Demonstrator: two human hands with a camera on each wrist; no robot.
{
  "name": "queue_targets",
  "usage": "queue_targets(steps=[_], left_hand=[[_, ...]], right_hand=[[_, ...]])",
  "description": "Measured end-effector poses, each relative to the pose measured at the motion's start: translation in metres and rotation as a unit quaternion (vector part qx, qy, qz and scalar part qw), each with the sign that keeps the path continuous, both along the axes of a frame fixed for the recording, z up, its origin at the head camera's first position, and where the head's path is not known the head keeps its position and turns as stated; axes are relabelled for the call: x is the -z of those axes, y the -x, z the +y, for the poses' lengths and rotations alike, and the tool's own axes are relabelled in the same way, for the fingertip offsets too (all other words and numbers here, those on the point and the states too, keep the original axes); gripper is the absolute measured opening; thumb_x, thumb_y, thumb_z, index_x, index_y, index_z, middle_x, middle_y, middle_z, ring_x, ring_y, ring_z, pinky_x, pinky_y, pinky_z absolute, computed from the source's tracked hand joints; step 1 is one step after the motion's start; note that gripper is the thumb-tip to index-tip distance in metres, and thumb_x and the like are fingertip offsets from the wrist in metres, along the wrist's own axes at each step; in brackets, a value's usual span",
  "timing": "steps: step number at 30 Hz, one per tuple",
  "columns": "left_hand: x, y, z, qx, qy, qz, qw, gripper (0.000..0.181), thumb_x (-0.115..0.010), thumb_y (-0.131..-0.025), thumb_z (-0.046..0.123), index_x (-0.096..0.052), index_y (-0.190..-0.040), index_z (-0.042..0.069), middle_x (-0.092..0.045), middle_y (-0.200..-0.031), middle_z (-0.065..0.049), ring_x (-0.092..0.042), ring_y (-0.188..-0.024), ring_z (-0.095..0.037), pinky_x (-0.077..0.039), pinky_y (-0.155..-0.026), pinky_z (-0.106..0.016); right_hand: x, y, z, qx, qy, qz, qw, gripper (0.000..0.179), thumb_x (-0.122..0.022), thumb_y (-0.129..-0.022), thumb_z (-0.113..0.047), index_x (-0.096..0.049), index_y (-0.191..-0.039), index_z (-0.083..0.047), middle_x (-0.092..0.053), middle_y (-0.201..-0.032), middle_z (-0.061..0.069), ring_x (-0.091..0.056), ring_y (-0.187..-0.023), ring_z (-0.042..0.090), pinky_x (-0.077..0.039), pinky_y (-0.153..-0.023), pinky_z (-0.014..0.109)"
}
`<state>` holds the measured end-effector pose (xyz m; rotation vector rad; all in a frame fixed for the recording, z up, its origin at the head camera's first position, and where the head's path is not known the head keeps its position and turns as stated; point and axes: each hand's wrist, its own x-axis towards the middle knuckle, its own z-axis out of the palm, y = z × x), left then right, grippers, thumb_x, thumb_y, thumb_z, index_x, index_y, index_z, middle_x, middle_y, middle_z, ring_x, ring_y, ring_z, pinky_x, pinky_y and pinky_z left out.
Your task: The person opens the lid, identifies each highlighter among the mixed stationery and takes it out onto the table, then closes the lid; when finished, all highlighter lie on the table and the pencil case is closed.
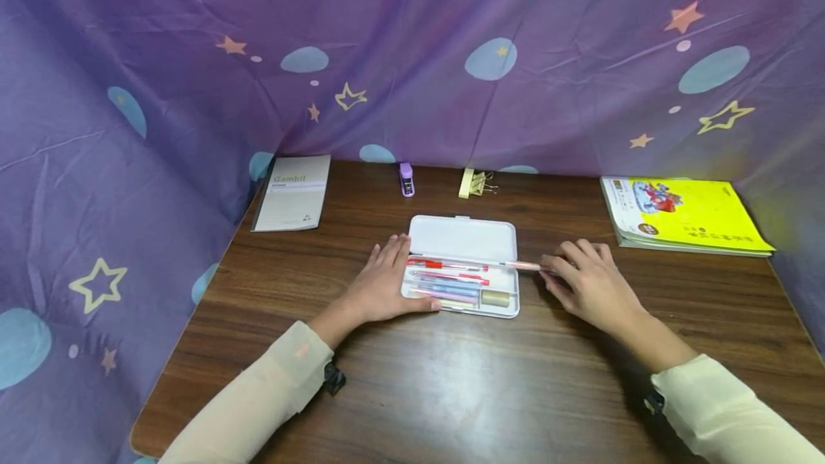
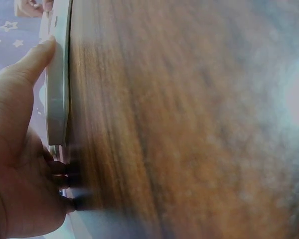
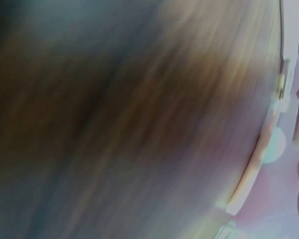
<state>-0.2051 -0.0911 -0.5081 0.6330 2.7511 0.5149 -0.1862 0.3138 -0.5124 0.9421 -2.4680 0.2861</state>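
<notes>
Right grip (image 1: 589,288) pinches pen (image 1: 523,266) by its pink end; likely light, stiff, slick, so best held nearer mid-length. Left grip (image 1: 380,288) spread against case (image 1: 464,236).

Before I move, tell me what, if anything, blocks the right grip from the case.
Nothing visible blocks the right grip: only table separates it from the case, and the pen it holds spans that gap. The left grip rests at the opposite side.

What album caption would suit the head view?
Left hand touching an open white pencil case, right hand holding a pink pen at its right edge.
</notes>
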Motion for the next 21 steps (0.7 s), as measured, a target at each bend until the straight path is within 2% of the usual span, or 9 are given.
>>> queue_targets(steps=[5,9,12,14,17,21], left_hand=[[-0.001,0.000,0.001,0.000,0.004,-0.002,1.0000,0.139,-0.066,-0.088,0.089,-0.004,-0.177,0.002,-0.009,-0.187,-0.020,-0.006,-0.175,-0.035,-0.006,-0.143,-0.053],[-0.003,-0.001,0.001,0.000,0.001,-0.003,1.0000,0.138,-0.067,-0.089,0.087,-0.005,-0.177,0.001,-0.009,-0.186,-0.021,-0.006,-0.175,-0.036,-0.006,-0.143,-0.054],[-0.004,-0.002,0.000,-0.001,-0.001,-0.003,1.0000,0.138,-0.068,-0.089,0.086,-0.005,-0.177,0.001,-0.010,-0.186,-0.022,-0.006,-0.175,-0.037,-0.006,-0.143,-0.055],[-0.003,-0.002,0.000,-0.002,0.002,-0.004,1.0000,0.138,-0.067,-0.089,0.087,-0.004,-0.177,0.002,-0.009,-0.187,-0.021,-0.006,-0.175,-0.036,-0.005,-0.143,-0.054],[-0.002,-0.001,0.000,-0.001,0.001,-0.002,1.0000,0.138,-0.067,-0.088,0.088,-0.005,-0.177,0.002,-0.009,-0.187,-0.020,-0.006,-0.176,-0.035,-0.005,-0.143,-0.054],[-0.001,-0.001,0.001,0.000,0.002,-0.005,1.0000,0.139,-0.067,-0.088,0.088,-0.003,-0.177,0.002,-0.008,-0.187,-0.020,-0.005,-0.176,-0.035,-0.005,-0.143,-0.053]], right_hand=[[0.000,-0.007,0.019,0.006,0.004,0.013,0.9999,0.027,-0.065,-0.102,-0.031,-0.076,-0.109,-0.008,-0.066,-0.101,0.011,-0.057,-0.092,0.037,-0.035,-0.071,0.049],[0.005,-0.012,0.033,0.016,0.000,0.017,0.9997,0.045,-0.048,-0.113,-0.044,-0.075,-0.105,-0.009,-0.065,-0.099,0.010,-0.056,-0.090,0.036,-0.034,-0.070,0.048],[0.008,-0.016,0.041,0.027,-0.005,0.016,0.9995,0.051,-0.042,-0.113,-0.046,-0.075,-0.103,-0.009,-0.064,-0.098,0.010,-0.055,-0.089,0.036,-0.033,-0.069,0.047],[0.009,-0.018,0.045,0.033,-0.011,0.011,0.9993,0.043,-0.050,-0.110,-0.042,-0.075,-0.103,-0.009,-0.063,-0.098,0.010,-0.054,-0.089,0.036,-0.032,-0.069,0.046],[0.010,-0.021,0.050,0.035,-0.017,0.003,0.9993,0.024,-0.067,-0.096,-0.030,-0.076,-0.104,-0.009,-0.063,-0.099,0.010,-0.054,-0.089,0.036,-0.033,-0.070,0.046],[0.010,-0.023,0.053,0.037,-0.026,-0.001,0.9990,0.023,-0.079,-0.083,-0.020,-0.077,-0.104,-0.010,-0.064,-0.100,0.010,-0.054,-0.089,0.034,-0.034,-0.070,0.046]])
